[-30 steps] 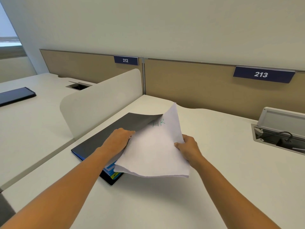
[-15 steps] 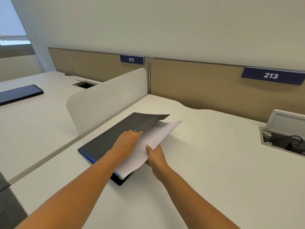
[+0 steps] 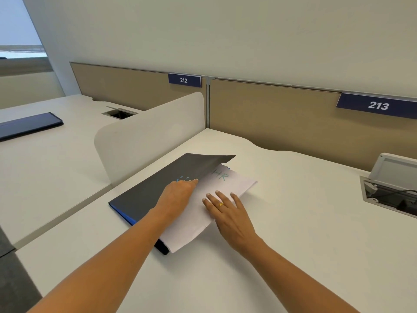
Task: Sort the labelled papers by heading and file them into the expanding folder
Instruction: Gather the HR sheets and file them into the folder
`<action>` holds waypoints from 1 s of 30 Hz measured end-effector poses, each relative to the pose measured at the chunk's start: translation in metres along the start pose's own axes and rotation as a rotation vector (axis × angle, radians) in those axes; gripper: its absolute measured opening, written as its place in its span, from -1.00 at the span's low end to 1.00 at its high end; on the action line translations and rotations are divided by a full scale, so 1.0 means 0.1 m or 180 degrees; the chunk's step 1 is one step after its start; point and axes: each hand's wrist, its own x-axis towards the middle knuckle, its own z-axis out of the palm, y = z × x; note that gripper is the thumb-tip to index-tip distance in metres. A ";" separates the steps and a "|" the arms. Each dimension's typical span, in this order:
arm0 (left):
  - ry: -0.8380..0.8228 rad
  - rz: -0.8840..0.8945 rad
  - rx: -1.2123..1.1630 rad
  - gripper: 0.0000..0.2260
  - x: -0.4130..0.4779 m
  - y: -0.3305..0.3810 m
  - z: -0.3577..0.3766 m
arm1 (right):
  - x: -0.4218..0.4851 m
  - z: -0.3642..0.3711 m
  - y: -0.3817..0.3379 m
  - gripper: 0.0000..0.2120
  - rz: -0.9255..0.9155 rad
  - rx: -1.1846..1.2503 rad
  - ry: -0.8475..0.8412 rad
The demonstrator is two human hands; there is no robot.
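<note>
A dark expanding folder (image 3: 155,190) with a blue spine lies on the white desk, its top cover raised at the far corner. A white paper (image 3: 237,186) headed "HR" in green lies partly under that cover, with its right edge sticking out. My left hand (image 3: 177,196) grips the cover's edge with curled fingers. My right hand (image 3: 230,214) rests flat on the paper, fingers straight and spread, a ring on one finger. The inside pockets of the folder are hidden.
A low white divider (image 3: 146,136) stands just left of the folder. An open cable box (image 3: 390,190) with wires sits in the desk at the right. A dark flat object (image 3: 29,125) lies on the neighbouring desk. Tan partitions labelled 212 and 213 back the desks.
The paper, held up by its edge a second ago, has come down and slid under the folder's cover. My right hand has let go of its edge and now lies flat on it.
</note>
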 end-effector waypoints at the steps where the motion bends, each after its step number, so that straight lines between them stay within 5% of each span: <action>1: 0.0009 0.0002 0.0012 -0.57 -0.01 0.00 -0.01 | 0.05 0.02 0.01 -0.54 -0.0136 -0.0003 -0.0055; 3: 0.0021 0.0024 0.0028 -0.56 -0.03 -0.01 -0.02 | 0.16 0.01 0.04 -0.70 -0.0340 0.0051 -0.0190; 11: -0.0091 0.0024 0.0051 -0.54 -0.02 -0.01 -0.03 | 0.43 0.00 0.09 -0.57 -0.0529 0.0718 -0.0939; 30: -0.0085 -0.0013 -0.0221 -0.53 -0.06 0.00 0.02 | 0.97 0.30 -0.22 -0.56 0.0224 0.0430 -0.1426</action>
